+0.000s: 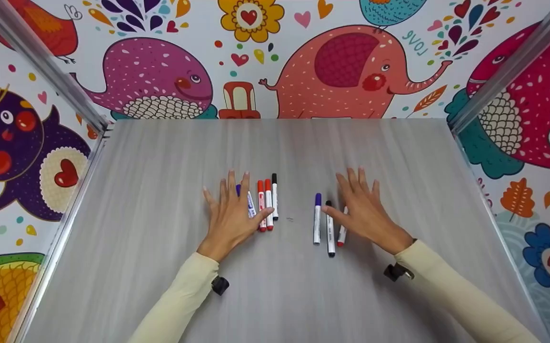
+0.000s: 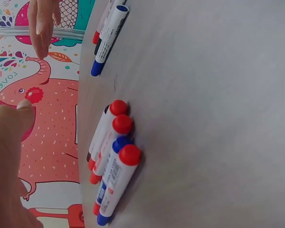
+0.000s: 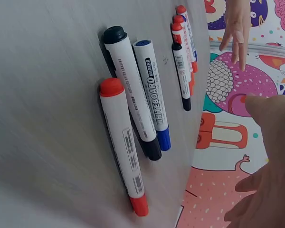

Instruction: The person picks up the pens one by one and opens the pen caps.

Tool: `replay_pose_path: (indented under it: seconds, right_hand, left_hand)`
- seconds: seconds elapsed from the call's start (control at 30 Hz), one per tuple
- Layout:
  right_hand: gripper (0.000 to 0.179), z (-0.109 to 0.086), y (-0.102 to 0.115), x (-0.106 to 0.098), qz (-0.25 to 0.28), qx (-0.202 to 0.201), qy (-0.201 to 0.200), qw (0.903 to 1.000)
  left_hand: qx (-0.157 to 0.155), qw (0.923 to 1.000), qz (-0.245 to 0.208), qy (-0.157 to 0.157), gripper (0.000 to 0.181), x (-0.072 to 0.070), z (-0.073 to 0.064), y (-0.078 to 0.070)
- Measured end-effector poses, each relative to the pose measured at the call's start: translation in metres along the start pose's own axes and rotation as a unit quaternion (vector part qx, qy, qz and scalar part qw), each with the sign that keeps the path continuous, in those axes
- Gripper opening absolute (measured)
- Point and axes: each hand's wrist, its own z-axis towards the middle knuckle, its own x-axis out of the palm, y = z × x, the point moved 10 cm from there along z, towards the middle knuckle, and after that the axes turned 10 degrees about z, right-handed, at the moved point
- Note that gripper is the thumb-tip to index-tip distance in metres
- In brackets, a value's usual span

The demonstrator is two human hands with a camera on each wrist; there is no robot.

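Observation:
My left hand (image 1: 229, 214) spreads its fingers over the left group of whiteboard markers and grips none. This group shows a blue-capped marker (image 1: 251, 205) partly under the fingers, two red-capped markers (image 1: 261, 200) near the thumb and a black-capped marker (image 1: 275, 195). In the left wrist view the thumb (image 2: 23, 107) stands raised above them. Over the right group, my right hand (image 1: 370, 212) also has its fingers fanned out and holds nothing. Lying there are a blue marker (image 3: 152, 90), a black marker (image 3: 130, 90) and a red marker (image 3: 121, 147), the red one partly covered in the head view.
The markers lie on a grey wood-grain table (image 1: 170, 157). Small dark marks (image 1: 290, 219) show on the surface between the two groups. Cartoon-printed walls (image 1: 251, 52) stand at the back and sides, with metal posts (image 1: 508, 66) at the back corners.

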Motion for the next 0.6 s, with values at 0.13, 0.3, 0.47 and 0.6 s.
replay_pose_path:
  seconds: [0.13,0.3,0.47,0.6]
  right_hand:
    - [0.086,0.006,0.008,0.003,0.039,-0.031,-0.012,0.9987]
    - [0.072,0.012,0.018,0.009,0.075,-0.078,-0.020,0.9939]
    - [0.066,0.020,0.028,0.018,0.090,-0.114,-0.016,0.9893]
    - [0.063,0.026,0.034,0.024,0.095,-0.119,-0.007,0.9884]
  left_hand:
    - [0.003,0.9999,-0.005,-0.012,0.111,0.000,-0.002,0.002]
    - [0.002,0.9997,-0.016,-0.016,0.104,0.003,-0.008,0.005]
    - [-0.013,0.9989,-0.036,-0.027,0.097,0.010,-0.019,0.011]
    - [-0.014,0.9976,-0.056,-0.039,0.097,0.015,-0.029,0.013]
